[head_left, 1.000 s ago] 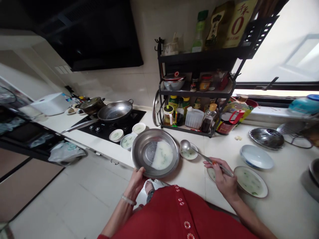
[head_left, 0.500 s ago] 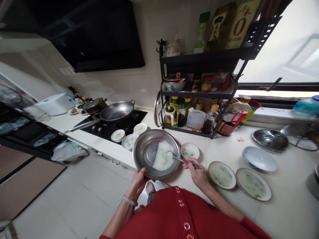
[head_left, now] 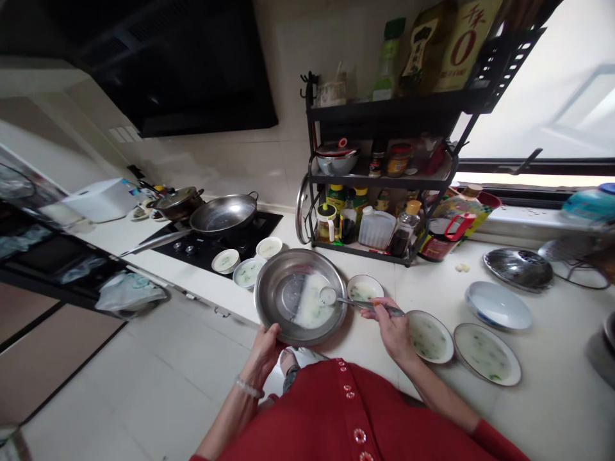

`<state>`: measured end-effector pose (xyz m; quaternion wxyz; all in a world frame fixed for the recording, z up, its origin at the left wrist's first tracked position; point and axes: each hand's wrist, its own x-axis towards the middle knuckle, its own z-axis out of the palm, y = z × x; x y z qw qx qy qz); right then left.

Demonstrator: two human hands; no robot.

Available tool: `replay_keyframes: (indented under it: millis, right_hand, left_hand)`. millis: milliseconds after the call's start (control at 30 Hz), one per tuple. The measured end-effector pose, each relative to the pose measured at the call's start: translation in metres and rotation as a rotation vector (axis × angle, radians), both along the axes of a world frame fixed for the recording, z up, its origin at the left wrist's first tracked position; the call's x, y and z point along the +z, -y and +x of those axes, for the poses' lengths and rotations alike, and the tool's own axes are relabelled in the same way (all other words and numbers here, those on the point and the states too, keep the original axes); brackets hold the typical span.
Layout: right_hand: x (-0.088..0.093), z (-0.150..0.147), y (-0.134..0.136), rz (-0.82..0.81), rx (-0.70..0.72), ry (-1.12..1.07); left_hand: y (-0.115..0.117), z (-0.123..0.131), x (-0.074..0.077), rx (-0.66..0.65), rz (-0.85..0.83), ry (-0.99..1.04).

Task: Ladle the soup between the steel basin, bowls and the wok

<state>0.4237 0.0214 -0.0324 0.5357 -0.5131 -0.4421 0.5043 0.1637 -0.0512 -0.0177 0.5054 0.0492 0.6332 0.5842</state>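
1. Clearly legible: a large "0" on the yellow packet [head_left: 461, 41] atop the rack; other labels are blurred.
2. The metal ladle [head_left: 358, 304], its bowl full of pale soup, is held over the steel basin [head_left: 276, 282], at its right side.
3. The ladle lies left-right with its bowl to the left. The right hand [head_left: 394, 326] pinches its handle, and the left hand [head_left: 266, 349] grips the basin's near rim.

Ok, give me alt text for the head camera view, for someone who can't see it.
A person's right hand holds a ladle of pale soup over a tilted steel basin whose rim the left hand grips. Soup-filled small bowls and plates stand around it on the counter.
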Motion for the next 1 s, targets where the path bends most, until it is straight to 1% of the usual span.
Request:
replay_keyframes:
  millis: [200, 400, 800, 900, 1000]
  right_hand:
    - [0.0008, -0.0003, -0.0011, 0.007, 0.011, -0.019]
    - [-0.0016, -0.0019, -0.0012, 0.002, 0.008, -0.066]
    - [-0.0067, -0.0011, -0.0042, -0.007, 0.002, -0.087]
    - [-0.0041, -0.0004, -0.0036, 0.001, -0.006, -0.078]
    - [0.0029, -0.0001, 0.0003, 0.035, 0.025, -0.003]
  left_hand:
    - [0.0007, -0.0014, -0.0022, -0.008, -0.006, 0.016]
    - [0.0009, -0.002, -0.004, 0.024, -0.001, 0.013]
    - [0.0008, -0.0011, -0.002, 0.001, 0.009, 0.028]
    - [0.0011, -0.0023, -0.004, 0.017, 0.005, 0.031]
    - [0.0013, -0.004, -0.0066, 0.014, 0.015, 0.045]
